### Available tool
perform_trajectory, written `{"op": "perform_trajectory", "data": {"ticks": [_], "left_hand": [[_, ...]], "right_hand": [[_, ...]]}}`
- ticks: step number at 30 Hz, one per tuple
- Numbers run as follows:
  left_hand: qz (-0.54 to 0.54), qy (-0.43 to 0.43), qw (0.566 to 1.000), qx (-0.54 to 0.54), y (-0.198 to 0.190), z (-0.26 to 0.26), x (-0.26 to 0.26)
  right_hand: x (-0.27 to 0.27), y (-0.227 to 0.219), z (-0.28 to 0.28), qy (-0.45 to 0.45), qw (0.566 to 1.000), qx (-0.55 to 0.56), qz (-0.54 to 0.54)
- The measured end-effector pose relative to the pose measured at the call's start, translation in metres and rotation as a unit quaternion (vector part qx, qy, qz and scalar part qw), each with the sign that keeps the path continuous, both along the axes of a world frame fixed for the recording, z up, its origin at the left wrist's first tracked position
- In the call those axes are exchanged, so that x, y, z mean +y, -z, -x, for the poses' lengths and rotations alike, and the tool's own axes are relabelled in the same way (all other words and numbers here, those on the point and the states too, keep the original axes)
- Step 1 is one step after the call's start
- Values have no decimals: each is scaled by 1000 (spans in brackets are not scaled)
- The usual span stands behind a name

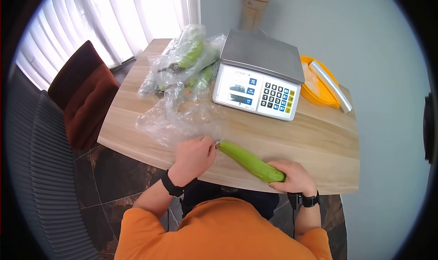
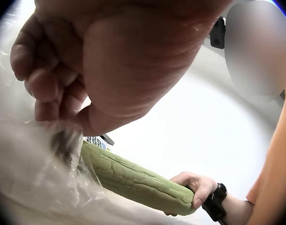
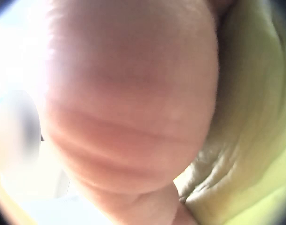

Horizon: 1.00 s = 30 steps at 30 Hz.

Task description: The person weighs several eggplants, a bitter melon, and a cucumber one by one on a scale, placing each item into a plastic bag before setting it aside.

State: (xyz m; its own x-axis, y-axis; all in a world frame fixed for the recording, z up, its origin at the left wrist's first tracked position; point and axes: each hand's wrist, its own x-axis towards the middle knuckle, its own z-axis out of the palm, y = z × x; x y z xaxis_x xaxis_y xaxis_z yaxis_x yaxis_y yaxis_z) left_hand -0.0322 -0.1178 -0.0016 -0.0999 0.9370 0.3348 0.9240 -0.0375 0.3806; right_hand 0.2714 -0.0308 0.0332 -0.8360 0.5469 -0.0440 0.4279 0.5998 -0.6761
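Note:
A long green luffa (image 1: 248, 161) with wrinkled skin lies slanted near the table's front edge. My right hand (image 1: 294, 177) grips its thicker, rounded end, thumb on the near side. At the narrow end, my left hand (image 1: 194, 156) pinches the clear plastic bag (image 1: 171, 123) with curled fingers. In the left wrist view, the bag's film (image 2: 35, 164) covers the luffa's dark tip below the fingertips. The right wrist view has the palm (image 3: 133, 93) close against the luffa (image 3: 250, 117). Farther back, the bag's bunched part holds more green vegetables (image 1: 191, 55), blurred by the film.
A white weighing scale (image 1: 255, 89) with a steel plate (image 1: 260, 52) stands at the table's back. Right of it lie an orange basket (image 1: 315, 98) and a silvery roll (image 1: 331, 87). A dark red chair (image 1: 86, 96) stands left of the wooden table (image 1: 319, 146); a wall is at right.

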Motion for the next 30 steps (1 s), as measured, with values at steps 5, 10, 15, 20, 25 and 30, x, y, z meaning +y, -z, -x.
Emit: {"op": "perform_trajectory", "data": {"ticks": [5,10,15,20,25,30], "left_hand": [[-62,101,985,-129,-17,-11,-2],[-21,298,925,-234,-39,-44,0],[81,408,855,-310,-51,-80,4],[164,478,769,-392,-53,-113,0],[96,494,791,-348,-66,-112,-6],[-333,97,919,-186,-61,-52,31]], "right_hand": [[-1,5,8,5,1000,20,24],[-6,6,22,19,986,64,155],[-7,43,20,69,948,187,249],[-24,12,43,172,769,281,547],[-32,6,41,212,761,318,524],[-35,-1,20,205,749,345,527]]}}
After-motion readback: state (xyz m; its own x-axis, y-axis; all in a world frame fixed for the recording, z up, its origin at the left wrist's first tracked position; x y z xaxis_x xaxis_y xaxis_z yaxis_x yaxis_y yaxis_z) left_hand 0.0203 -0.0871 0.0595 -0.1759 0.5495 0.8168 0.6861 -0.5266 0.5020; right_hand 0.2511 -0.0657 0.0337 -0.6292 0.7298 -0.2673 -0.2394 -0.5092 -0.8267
